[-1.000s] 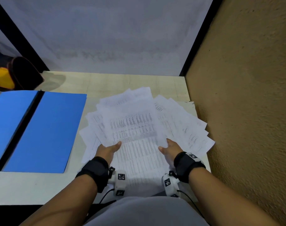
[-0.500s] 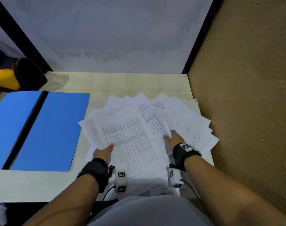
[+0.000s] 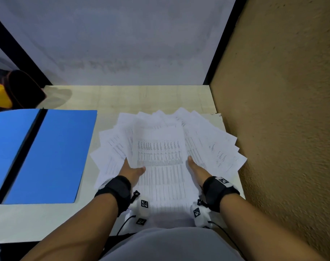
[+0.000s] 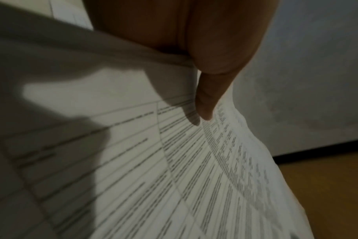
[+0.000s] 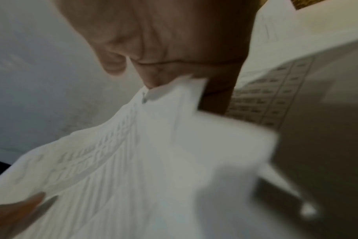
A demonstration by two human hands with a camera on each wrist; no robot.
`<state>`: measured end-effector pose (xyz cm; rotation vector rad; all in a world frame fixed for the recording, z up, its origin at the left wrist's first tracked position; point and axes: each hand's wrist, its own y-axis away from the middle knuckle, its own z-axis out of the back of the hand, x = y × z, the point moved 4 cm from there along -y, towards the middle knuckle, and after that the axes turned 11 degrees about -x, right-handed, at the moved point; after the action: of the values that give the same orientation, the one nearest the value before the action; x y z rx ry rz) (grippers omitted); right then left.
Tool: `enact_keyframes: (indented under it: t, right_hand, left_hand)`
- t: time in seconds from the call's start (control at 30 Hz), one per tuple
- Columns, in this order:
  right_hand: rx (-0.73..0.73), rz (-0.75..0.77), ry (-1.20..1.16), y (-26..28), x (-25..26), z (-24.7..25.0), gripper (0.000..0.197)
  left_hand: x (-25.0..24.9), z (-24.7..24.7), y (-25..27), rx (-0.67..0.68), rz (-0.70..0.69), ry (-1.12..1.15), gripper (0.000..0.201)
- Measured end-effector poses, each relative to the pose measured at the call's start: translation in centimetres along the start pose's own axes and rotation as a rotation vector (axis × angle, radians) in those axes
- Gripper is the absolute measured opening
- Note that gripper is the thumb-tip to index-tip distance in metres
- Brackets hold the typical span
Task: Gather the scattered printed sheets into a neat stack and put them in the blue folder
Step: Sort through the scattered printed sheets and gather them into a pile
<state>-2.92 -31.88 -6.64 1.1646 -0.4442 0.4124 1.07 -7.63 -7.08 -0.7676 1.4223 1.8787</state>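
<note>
A fan of white printed sheets (image 3: 160,147) lies on the pale table (image 3: 141,97), its near end overhanging the front edge. My left hand (image 3: 132,171) grips the fan's left side, with its thumb (image 4: 204,103) on the top sheet (image 4: 174,177) and its fingers hidden underneath. At the right side my right hand (image 3: 196,169) pinches the sheets (image 5: 153,161); its fingers are hidden under the sheets fanned to the right. The blue folder (image 3: 51,153) lies open and flat left of the sheets, with a dark spine down its middle.
A rough brown wall (image 3: 283,129) runs close along the table's right edge, touching the outer sheets. A grey partition (image 3: 122,44) closes off the back. A yellow and black object (image 3: 13,91) sits at the far left, behind the folder.
The top sheet, tilted left half a second ago, now lies square between my hands. My right hand has drawn back level with the left.
</note>
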Motion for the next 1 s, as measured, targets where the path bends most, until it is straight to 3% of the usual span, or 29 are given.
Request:
enact_keyframes:
  t: [0.07,0.13,0.2,0.27,0.33,0.4,0.53,0.6,0.67,0.87,0.93,1.0]
  right_hand:
    - [0.002,0.063,0.025,-0.2,0.3,-0.9,0.101]
    - [-0.090,0.199,0.299,-0.2,0.6,-0.9,0.081]
    - [-0.232,0.331,0.457,-0.3,1.1,-0.4,0.056]
    - [-0.275,0.369,0.352,-0.8,1.6,-0.4,0.041]
    - [-0.292,0.312,0.165,-0.9,1.5,0.2,0.044]
    - [-0.353,0.272,0.018,-1.4,1.1,1.5,0.047]
    - [-0.482,0.191,-0.141,-3.3,-0.9,4.6,0.045]
    - [-0.505,0.167,-0.260,-4.2,-1.8,5.4,0.038]
    - [-0.503,0.168,-0.326,-3.3,-1.6,5.6,0.038]
    - [-0.445,0.137,-0.191,-2.8,-1.1,5.4,0.036]
    - [-0.453,0.155,-0.186,-2.6,-0.6,5.5,0.040]
    - [-0.427,0.187,-0.178,-2.1,0.2,5.3,0.044]
  left_hand:
    - [0.5,-1.1,0.0,-0.044,0.026,0.050,0.073]
    - [0.8,-1.9,0.2,-0.099,0.049,0.091,0.089]
    - [0.8,-2.0,0.6,-0.163,0.046,0.062,0.088]
    - [0.9,-2.1,0.6,-0.172,0.000,0.035,0.068]
    - [0.4,-2.0,0.8,-0.161,-0.008,0.057,0.059]
    - [0.1,-0.9,0.2,-0.251,-0.031,0.024,0.054]
    - [0.4,2.5,-2.0,-0.522,0.072,-0.019,0.058]
    - [0.4,2.8,-2.8,-0.573,0.109,-0.074,0.067]
    - [0.0,2.3,-3.2,-0.561,0.131,-0.132,0.082]
    - [-1.9,1.4,-5.0,-0.486,0.093,-0.317,0.131]
    - [-1.9,0.9,-5.8,-0.423,0.044,-0.287,0.127]
    - [-2.0,0.6,-6.1,-0.357,-0.025,-0.247,0.102]
